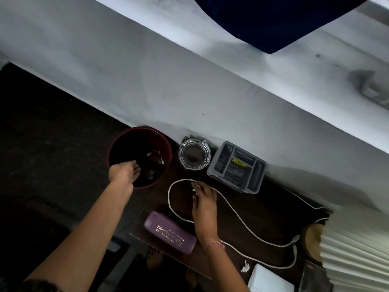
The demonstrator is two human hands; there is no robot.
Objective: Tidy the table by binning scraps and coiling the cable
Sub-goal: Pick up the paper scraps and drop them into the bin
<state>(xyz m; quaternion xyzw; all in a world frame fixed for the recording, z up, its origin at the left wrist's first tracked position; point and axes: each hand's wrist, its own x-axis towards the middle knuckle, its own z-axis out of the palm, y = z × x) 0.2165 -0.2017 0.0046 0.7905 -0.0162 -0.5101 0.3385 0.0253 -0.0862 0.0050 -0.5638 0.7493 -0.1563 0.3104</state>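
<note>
We are reaching our left hand (124, 170) over the rim of the dark red bin (139, 157), fingers drooping loosely downward with nothing visibly held — pale scraps (154, 160) are lying in the bin just beyond the fingertips. Our right hand (204, 202) is resting palm-down on the dark surface (263, 209), fingers spread flat; we cannot tell whether a small white scrap is sitting under them. The white cable (235, 213) is lying uncoiled, looping around that hand's fingertips and trailing off past the wrist toward the pleated lamp (353, 249). Another torn scrap (245, 266) is lying near the forearm. Beyond the right hand are sitting a glass ashtray (194, 153) and a grey organiser tray (236, 167) — a purple case (169, 232) is lying just left of the wrist.
</note>
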